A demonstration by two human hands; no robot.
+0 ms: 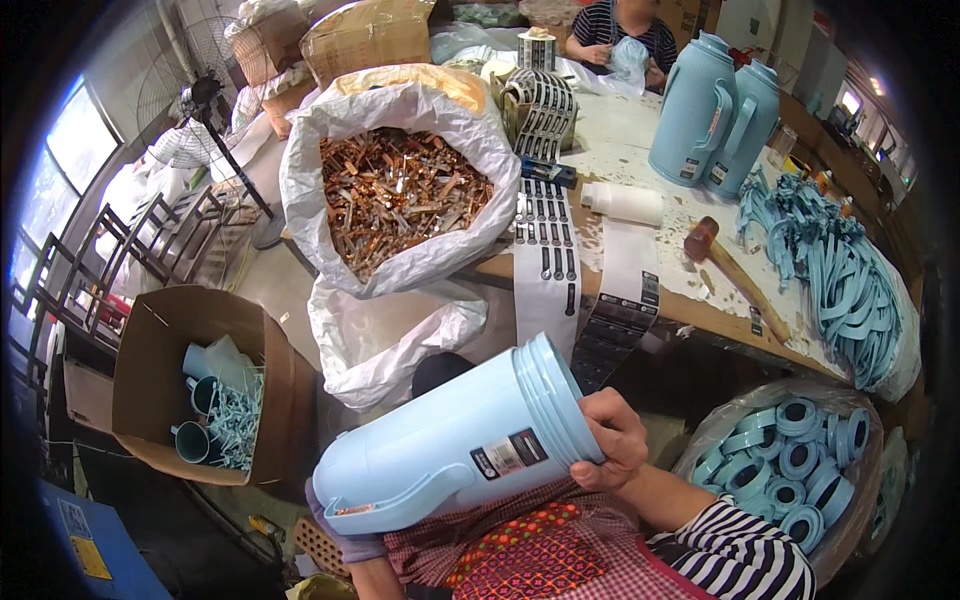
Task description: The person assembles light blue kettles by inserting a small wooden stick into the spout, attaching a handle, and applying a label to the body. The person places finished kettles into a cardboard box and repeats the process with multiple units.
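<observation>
A light-blue plastic thermos jug shell (430, 425) lies tilted across my lap, its ribbed, threaded neck toward the upper right. A handle (410, 500) runs along its near side, with a dark printed label (508, 455) next to it. My right hand (612, 440) is closed on the neck's rim, thumb outside and fingers curled over the edge. At the other end my left hand (350, 540), in a lilac glove, holds the base from below. Its fingers are mostly hidden behind the shell.
Two thermos jugs (690, 115), a mallet (745, 280), label rolls (625, 203) and blue handles (850, 290) lie on the table (615, 150). A sack of brownish clips (400, 200) stands ahead. A carton (150, 350) is left, a bag of rings (790, 450) right. Another person (640, 40) sits beyond.
</observation>
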